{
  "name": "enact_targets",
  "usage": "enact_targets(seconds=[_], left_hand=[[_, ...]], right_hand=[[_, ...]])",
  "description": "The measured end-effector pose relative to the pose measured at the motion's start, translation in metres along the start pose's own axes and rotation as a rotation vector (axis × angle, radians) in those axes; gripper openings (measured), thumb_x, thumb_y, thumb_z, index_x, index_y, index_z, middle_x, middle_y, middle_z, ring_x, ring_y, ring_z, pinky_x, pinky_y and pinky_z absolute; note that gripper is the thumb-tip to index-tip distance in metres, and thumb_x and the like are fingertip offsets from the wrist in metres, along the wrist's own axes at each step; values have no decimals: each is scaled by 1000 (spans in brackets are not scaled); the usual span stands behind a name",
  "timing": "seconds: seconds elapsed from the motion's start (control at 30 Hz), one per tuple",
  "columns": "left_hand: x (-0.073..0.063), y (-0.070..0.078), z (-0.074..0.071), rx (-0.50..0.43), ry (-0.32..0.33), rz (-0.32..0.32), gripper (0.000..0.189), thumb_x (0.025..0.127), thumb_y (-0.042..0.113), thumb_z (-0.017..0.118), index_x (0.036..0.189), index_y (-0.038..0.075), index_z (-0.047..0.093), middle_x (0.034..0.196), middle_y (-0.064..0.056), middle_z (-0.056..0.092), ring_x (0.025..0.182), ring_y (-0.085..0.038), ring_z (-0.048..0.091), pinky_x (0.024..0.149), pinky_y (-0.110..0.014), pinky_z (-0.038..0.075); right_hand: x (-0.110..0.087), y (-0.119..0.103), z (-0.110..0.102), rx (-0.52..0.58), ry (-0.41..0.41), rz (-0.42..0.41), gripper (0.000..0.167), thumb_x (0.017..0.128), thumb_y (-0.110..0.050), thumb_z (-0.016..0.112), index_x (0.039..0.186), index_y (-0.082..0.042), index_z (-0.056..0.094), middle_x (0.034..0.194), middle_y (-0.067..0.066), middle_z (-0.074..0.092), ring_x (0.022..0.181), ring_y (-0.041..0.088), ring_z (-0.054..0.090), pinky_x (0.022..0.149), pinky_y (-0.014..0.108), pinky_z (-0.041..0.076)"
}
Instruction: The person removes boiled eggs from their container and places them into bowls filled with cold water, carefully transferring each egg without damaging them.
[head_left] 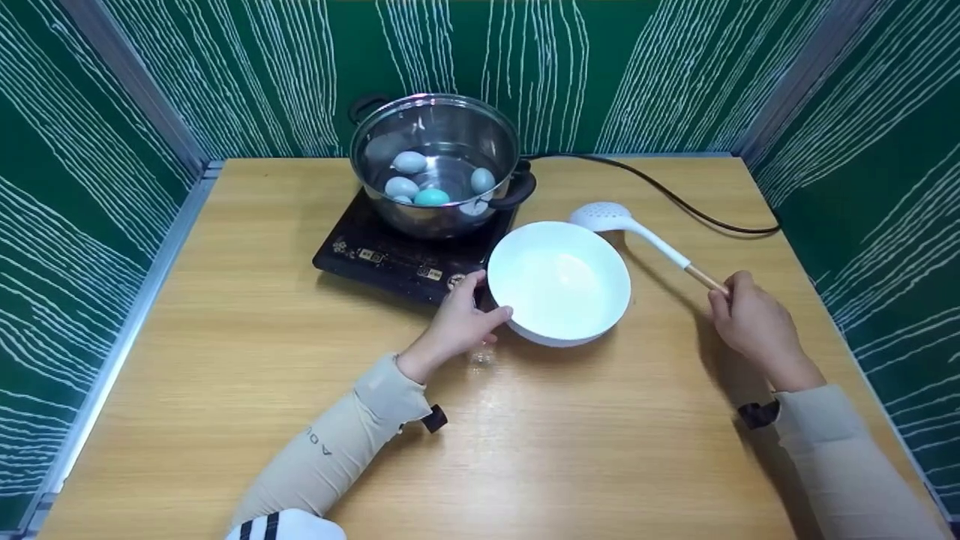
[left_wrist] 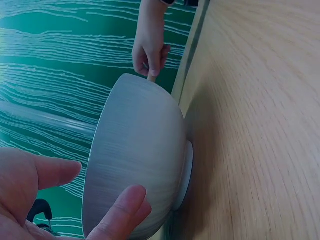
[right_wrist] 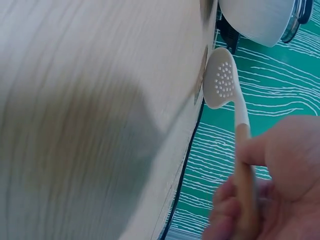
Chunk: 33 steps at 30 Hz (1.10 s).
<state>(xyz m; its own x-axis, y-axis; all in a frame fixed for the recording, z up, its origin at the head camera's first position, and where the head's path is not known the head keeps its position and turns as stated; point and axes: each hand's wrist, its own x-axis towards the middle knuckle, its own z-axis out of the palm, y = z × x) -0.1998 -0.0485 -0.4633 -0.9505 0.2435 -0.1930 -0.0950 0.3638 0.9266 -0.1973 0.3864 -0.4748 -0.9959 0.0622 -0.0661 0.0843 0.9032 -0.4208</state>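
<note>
A white bowl [head_left: 559,281] stands right of centre on the table, its inside bare. At its left rim is my left hand [head_left: 465,319]. The left wrist view shows the thumb [left_wrist: 60,171] just above the rim and the fingers [left_wrist: 122,210] beside the bowl's outer wall, spread apart from the thumb. My right hand [head_left: 757,322] grips the wooden handle of a white slotted ladle [head_left: 602,216]. The ladle's perforated head is raised over the table just behind the bowl. A steel pot [head_left: 435,221] holds several pale bluish eggs [head_left: 409,162] and one turquoise egg [head_left: 432,197].
Under the pot sits a black induction cooker [head_left: 382,262], left of the bowl. A dark cable [head_left: 675,199] runs across the back right of the wooden table [head_left: 225,315]. Green walls [head_left: 247,82] with white streaks enclose the back and sides.
</note>
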Motion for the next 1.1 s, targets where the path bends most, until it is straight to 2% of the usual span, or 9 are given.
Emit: enact_targets(seconds=[0.1,0.27,0.53,0.67,0.8,0.93,1.1], left_hand=[[1,0,1,7,2,-4,88,102,20,75,171,4,25,171,-28,35,75,-37,78,74,-46,72],[2,-1,3,-16,-10,12,87,103,17,72,173,6,21,174,-28,29,67,-25,73,69,-43,72],[4,-2,7,-74,6,3,86,103,13,69,173,6,20,173,-29,29,87,-35,78,69,-41,73],[6,-3,9,-107,18,-9,86,102,9,69,173,7,22,172,-29,30,88,-36,78,68,-38,73],[7,-4,10,-146,26,-1,84,100,6,69,172,6,25,167,-32,35,82,-33,77,69,-40,73],[8,-4,10,-178,34,16,83,98,3,70,170,5,29,161,-33,41,77,-29,76,67,-39,73],[8,-5,10,-173,39,20,82,97,3,70,169,4,30,164,-31,39,77,-27,76,70,-39,73]], right_hand=[[-1,-2,1,-5,75,-8,42,116,-31,48,130,9,48,89,21,57,69,29,55,51,32,46],[-2,-5,-3,5,132,-4,48,116,-37,44,132,9,49,91,21,56,72,31,55,51,32,43],[-3,-18,-18,63,178,-6,53,117,-42,41,137,6,50,96,19,54,77,32,53,53,30,42],[-3,-29,-26,85,225,-36,49,117,-39,44,134,6,53,94,18,54,74,31,52,52,28,40],[-2,-42,-35,110,281,-93,45,116,-36,48,128,7,57,88,16,56,69,27,50,49,27,38],[2,-54,-48,152,283,-128,47,115,-39,48,125,5,61,87,14,57,67,24,49,48,26,37],[4,-69,-65,193,230,-116,53,115,-47,46,126,2,63,91,12,56,72,24,49,48,26,39]])
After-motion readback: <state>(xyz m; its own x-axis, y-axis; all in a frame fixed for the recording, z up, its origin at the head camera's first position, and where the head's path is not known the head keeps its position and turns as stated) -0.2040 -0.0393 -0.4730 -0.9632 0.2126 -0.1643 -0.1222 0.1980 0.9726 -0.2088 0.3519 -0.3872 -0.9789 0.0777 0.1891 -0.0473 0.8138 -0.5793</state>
